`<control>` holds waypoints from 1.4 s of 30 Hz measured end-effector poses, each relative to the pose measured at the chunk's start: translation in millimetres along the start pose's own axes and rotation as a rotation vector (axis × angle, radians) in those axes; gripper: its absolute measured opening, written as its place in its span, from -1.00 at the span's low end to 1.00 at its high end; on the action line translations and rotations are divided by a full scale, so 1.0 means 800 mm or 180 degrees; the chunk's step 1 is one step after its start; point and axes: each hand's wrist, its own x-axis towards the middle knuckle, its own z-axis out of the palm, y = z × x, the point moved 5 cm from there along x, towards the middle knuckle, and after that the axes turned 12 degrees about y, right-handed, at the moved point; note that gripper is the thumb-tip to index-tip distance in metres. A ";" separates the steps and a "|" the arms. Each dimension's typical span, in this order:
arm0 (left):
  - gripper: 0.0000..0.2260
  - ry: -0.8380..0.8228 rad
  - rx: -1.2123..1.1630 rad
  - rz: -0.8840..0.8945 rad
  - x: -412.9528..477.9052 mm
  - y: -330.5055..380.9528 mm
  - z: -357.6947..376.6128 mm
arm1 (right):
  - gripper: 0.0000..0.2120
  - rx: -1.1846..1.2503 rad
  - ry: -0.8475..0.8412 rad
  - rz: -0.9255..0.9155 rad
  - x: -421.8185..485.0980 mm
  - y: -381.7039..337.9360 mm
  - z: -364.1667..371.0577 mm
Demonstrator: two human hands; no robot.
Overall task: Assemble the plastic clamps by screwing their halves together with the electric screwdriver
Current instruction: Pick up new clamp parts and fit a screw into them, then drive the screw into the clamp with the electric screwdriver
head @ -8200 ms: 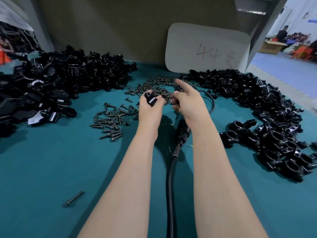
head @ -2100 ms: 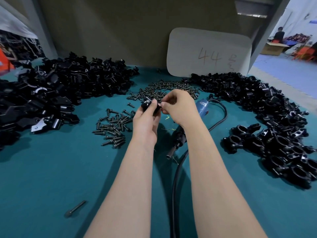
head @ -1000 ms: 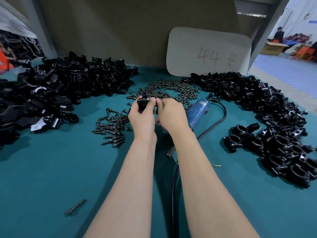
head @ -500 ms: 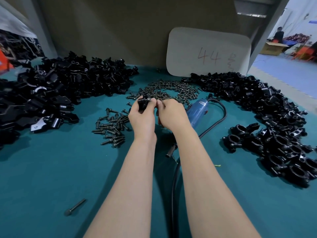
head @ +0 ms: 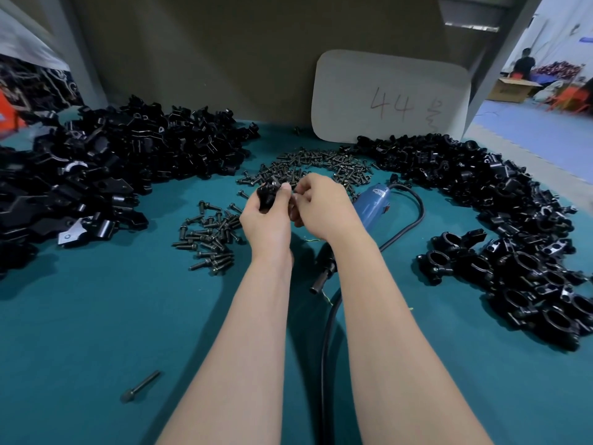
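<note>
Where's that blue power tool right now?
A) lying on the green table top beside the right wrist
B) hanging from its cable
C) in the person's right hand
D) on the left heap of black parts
A: the blue electric screwdriver lies on the teal table top beside the right hand, while the left hand holds a small black plastic clamp.

My table point(head: 96, 332) has a blue-green top. Behind it stands a dull brown wall point(head: 208, 53), with a white board point(head: 353, 91) marked 44 against it. To my right are a blue floor point(head: 545, 136) and a cardboard box point(head: 510, 89).
</note>
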 end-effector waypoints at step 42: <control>-0.86 0.0204 0.2772 0.1673 0.006 0.008 -0.005 | -0.66 0.5197 0.2378 0.2626 -0.007 0.106 -0.078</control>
